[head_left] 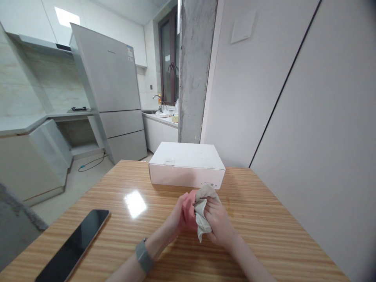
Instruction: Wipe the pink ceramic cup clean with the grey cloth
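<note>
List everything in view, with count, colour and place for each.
white box: one, white, on the table just beyond the hands
phone: one, black screen, lying on the table at left
wooden table: one, striped light brown, under the hands
refrigerator: one, silver-grey, beyond the table at left
hob: one, black, on the counter left of the refrigerator
faucet: one, metal, on the counter right of the refrigerator
concrete pillar: one, grey, beyond the box
pink cloth: one, pink, between the hands
beige cloth: one, greyish beige, gripped against the pink cloth
wristband: one, grey, on the left wrist
left hand: one, clasping the pink cloth
right hand: one, clasping the beige cloth
</note>
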Available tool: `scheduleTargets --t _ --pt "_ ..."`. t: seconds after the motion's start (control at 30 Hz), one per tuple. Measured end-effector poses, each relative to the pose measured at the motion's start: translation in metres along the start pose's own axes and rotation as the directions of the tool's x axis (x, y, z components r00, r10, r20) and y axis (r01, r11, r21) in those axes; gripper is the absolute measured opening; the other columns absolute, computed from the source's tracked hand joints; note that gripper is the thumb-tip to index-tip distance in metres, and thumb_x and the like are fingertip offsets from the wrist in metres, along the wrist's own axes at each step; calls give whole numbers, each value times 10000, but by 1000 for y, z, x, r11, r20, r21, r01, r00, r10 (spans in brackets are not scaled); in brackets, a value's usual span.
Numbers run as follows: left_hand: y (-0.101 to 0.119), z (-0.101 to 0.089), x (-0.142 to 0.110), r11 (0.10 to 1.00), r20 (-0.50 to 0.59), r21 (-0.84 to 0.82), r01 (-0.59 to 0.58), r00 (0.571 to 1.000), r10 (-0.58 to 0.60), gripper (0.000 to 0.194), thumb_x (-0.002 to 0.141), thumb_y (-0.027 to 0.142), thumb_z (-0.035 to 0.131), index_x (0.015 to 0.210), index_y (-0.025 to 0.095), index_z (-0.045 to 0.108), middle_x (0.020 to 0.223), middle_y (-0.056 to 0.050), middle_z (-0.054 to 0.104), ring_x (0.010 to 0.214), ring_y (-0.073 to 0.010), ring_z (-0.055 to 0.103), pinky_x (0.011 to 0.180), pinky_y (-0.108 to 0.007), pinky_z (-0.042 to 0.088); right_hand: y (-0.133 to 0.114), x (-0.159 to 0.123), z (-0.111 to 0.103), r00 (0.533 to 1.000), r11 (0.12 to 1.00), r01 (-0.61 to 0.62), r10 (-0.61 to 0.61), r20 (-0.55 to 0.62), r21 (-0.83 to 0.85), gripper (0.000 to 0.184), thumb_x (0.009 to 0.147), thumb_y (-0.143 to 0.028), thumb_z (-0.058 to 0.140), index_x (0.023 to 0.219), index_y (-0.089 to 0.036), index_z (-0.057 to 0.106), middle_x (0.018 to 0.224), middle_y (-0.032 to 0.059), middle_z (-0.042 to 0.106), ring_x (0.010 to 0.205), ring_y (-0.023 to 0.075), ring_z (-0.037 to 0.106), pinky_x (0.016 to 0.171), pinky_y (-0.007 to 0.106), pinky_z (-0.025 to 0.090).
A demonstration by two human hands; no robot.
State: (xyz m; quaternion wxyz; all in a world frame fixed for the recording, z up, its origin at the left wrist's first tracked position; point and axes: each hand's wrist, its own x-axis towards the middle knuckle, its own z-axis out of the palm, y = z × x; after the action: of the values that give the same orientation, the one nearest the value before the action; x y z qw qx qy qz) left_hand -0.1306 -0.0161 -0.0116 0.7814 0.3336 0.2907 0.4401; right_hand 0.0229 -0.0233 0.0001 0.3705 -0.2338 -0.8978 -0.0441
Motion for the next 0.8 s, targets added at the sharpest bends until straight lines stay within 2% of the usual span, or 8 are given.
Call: scheduleTargets --t 0.13,0.27,0.33,0.4,0.47,0.57,0.67,0.8 --pt "10 -5 -2 983 -10 185 -4 1000 6 546 843 587 512 982 99 714 907 -79 734 1004 -239 614 1011 -337 356 -5 1 0 999 996 46 -44 -24 78 244 816 -311 354 889 -195 554 824 140 680 772 286 610 774 447 493" --pt "17 -3 -11 946 -60 300 -126 987 151 485 836 558 551 1002 130 706 1043 -76 712 1095 -241 564 1040 -332 324 -6 1 2 1000 997 19 -19 2 79 258 837 -298 356 937 -187 566 870 141 684 837 291 613 856 470 464" --pt "14 -3 -12 936 -98 310 -168 973 207 460 812 558 588 978 143 697 1054 -75 698 1073 -240 564 990 -333 371 -4 -1 2 1000 998 -27 26 13 65 264 858 -308 354 943 -183 570 880 141 679 849 293 605 857 475 453" --pt "7 -4 -11 951 -92 274 -141 981 172 456 800 573 597 981 161 668 978 -60 693 930 -225 601 854 -352 451 -2 -3 1 996 995 -86 87 -6 40 255 872 -317 355 907 -186 571 845 133 670 811 288 593 794 457 462" --pt "-2 -5 -7 981 -44 159 -107 992 116 433 809 556 601 1027 184 630 921 -38 683 812 -189 609 744 -329 476 1 -4 1 989 990 -141 142 -42 13 233 877 -301 360 881 -190 565 826 124 661 784 280 585 743 434 462" --pt "-12 -5 -1 992 33 -42 -122 992 123 398 818 457 643 1128 214 591 1016 -39 681 896 -175 618 794 -299 467 4 -5 -3 982 984 -175 174 -78 -12 201 865 -254 379 913 -183 561 864 131 662 824 281 595 775 436 462" --pt "-9 -3 4 987 51 -131 -89 994 96 436 799 468 641 1118 171 627 1036 -67 699 997 -215 615 861 -303 450 2 -3 -5 991 994 -112 113 -74 19 228 854 -262 374 951 -174 560 884 140 672 858 284 609 828 455 466" --pt "10 -4 -1 1000 53 -13 -2 999 3 523 831 593 523 870 102 700 739 -68 713 817 -217 650 834 -302 445 -12 2 3 999 993 44 -42 -19 110 250 819 -309 376 904 -183 575 842 127 684 822 273 630 848 454 486"
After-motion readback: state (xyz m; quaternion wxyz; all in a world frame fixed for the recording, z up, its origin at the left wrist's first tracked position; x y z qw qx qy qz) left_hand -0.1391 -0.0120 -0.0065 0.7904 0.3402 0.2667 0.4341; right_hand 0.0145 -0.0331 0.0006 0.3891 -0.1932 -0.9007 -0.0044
